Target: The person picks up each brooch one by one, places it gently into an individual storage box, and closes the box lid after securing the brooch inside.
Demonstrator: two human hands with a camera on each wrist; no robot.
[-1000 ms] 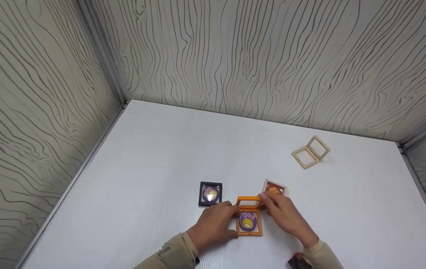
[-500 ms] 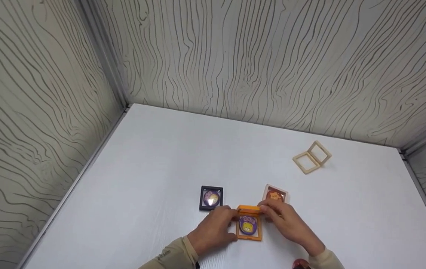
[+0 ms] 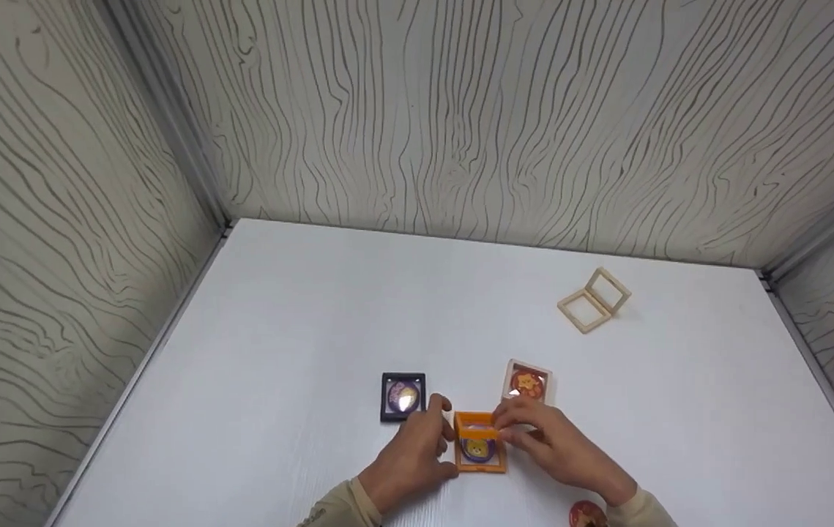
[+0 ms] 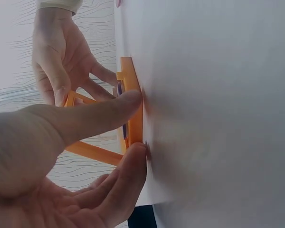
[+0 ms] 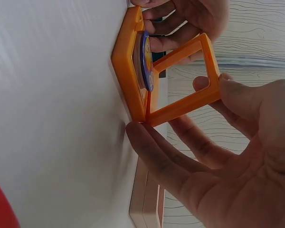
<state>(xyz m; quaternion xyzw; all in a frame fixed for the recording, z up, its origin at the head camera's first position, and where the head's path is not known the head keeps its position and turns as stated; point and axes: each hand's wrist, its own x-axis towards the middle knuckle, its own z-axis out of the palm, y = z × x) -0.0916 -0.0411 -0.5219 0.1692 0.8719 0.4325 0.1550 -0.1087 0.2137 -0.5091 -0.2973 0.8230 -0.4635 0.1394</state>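
An orange hinged display frame [image 3: 481, 469] lies on the white table with its lid [image 5: 213, 71] raised at an angle over the base. Inside the base sits a round purple badge [image 5: 147, 59] with a yellow bear face, partly covered by the lid in the head view. My left hand [image 3: 417, 450] holds the base by its left side, thumb and a finger at the edge in the left wrist view. With thumb and fingers, my right hand [image 3: 559, 446] pinches the lid's right side, while another fingertip touches near the hinge.
Left of the orange frame is a black frame [image 3: 385, 399] with a purple badge. Behind my right hand lies a pale pink frame [image 3: 547, 386] holding a red badge [image 3: 526, 382]. A beige frame [image 3: 583, 311] stands unfolded farther back. Another red round item [image 3: 586, 512] is beside the right sleeve.
The orange lid has swung forward and down from near upright, now leaning over the badge, moved by my right hand. My left hand stays at the base. The head view has shifted slightly.
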